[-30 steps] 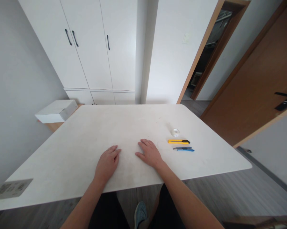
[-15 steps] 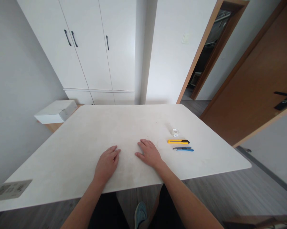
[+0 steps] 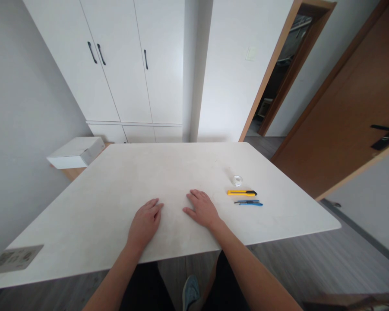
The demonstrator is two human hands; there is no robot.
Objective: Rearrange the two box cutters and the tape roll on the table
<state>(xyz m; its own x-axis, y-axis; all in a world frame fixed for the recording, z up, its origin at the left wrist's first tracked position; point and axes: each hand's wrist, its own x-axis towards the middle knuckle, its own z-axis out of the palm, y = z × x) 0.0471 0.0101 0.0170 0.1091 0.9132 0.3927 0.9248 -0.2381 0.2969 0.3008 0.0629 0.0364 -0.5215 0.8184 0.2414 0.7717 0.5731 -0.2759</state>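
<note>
My left hand (image 3: 144, 222) rests palm down on the white table (image 3: 162, 172), fingers stretched forward and holding nothing. To its right, my right hand (image 3: 202, 208) also lies flat on the tabletop, thumb apart from the fingers, with nothing in it. Right of that hand lies a yellow utility knife (image 3: 241, 193) with a dark end, lying sideways. Just nearer to me is a blue utility knife (image 3: 248, 202), roughly parallel to it. Behind both knives sits a roll of clear tape (image 3: 237, 180). Neither hand touches these three things.
A printed label (image 3: 15, 259) is on the table's near left corner. Past the left edge stands a white box (image 3: 76, 152) on a wooden surface. White cabinets (image 3: 132, 65) line the back, and a brown door (image 3: 346, 99) is at the right.
</note>
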